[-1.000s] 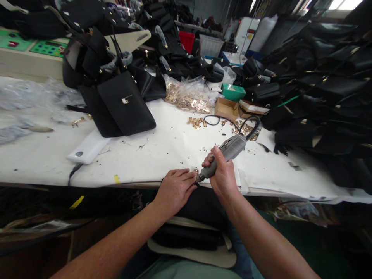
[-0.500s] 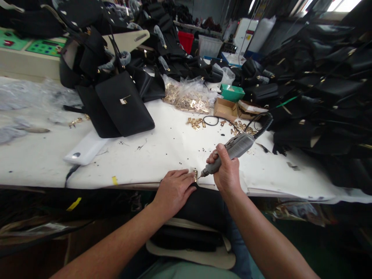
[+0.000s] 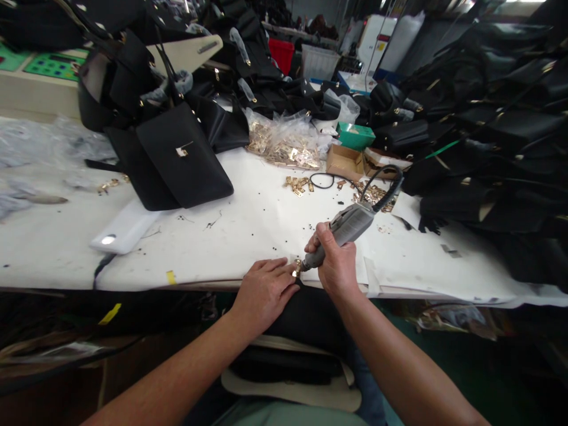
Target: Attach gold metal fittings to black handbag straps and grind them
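My right hand [image 3: 336, 265] grips a grey electric screwdriver [image 3: 342, 229] with a black cable, its tip down on a small gold clasp [image 3: 296, 269] at the table's front edge. My left hand [image 3: 265, 289] lies flat beside the clasp, fingers pressing on a black bag [image 3: 310, 316] that hangs over the edge into my lap. The bag's lower part is hidden by my arms.
On the white table [image 3: 248, 231] lie a black handbag [image 3: 177, 160] with a gold clasp, a white device [image 3: 122, 228], clear bags of gold fittings [image 3: 286, 145], loose gold parts [image 3: 302, 184], small cardboard boxes [image 3: 346, 163]. Black bags are piled at the right [image 3: 488, 136] and the back.
The screwdriver lifted slightly off the clasp half a second ago and is down on it again. My left hand stayed in place. The camera tilted a little.
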`<state>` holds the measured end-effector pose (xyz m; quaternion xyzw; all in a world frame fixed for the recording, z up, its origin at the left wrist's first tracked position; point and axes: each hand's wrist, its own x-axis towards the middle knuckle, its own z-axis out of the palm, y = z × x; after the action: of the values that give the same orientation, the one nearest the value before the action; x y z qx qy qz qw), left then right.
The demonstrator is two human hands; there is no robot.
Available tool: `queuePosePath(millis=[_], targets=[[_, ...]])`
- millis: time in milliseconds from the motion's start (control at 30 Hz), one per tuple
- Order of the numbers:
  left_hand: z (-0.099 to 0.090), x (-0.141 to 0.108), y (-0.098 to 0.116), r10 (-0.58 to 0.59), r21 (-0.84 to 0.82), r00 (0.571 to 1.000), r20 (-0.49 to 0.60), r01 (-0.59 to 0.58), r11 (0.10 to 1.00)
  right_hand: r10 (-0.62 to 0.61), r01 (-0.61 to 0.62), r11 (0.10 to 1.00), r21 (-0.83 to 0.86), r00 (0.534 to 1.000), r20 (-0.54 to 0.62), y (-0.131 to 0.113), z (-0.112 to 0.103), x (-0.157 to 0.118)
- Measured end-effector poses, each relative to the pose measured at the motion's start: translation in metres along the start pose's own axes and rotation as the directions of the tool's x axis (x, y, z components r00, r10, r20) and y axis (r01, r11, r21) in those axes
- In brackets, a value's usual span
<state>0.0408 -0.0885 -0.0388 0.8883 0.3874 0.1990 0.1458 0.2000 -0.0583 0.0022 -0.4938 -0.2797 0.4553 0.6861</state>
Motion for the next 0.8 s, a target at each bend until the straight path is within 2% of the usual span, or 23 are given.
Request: queuePosePath(millis=[100,233,400,667,800], targets=[[0.001,0.000,0.000,-0.005,0.001,1.000,-0.002,0.005,1.000,-0.018,0.019,0.998,-0.058,1.000,0.020,0.000,0.000,-0.003],[0.000,0.000,0.000,-0.010,-0.001,1.000,0.004,0.010,1.000,-0.013,0.047,0.973,-0.225,0.988,0.151,-0.005,0.003,-0.008],[-0.003,0.002,0.003,-0.044,-0.005,0.998,0.040,0.044,0.999,0.010,0.123,0.893,-0.432,0.956,0.292,-0.007,0.010,-0.007],[0.000,0.002,0.002,-0.056,0.000,0.998,0.025,0.056,0.998,0.042,0.243,0.846,-0.475,0.857,0.513,-0.005,0.006,-0.002],[-0.002,0.003,0.003,-0.069,-0.016,0.996,0.050,0.070,0.997,0.062,0.195,0.869,-0.455,0.869,0.492,-0.004,0.005,0.000]])
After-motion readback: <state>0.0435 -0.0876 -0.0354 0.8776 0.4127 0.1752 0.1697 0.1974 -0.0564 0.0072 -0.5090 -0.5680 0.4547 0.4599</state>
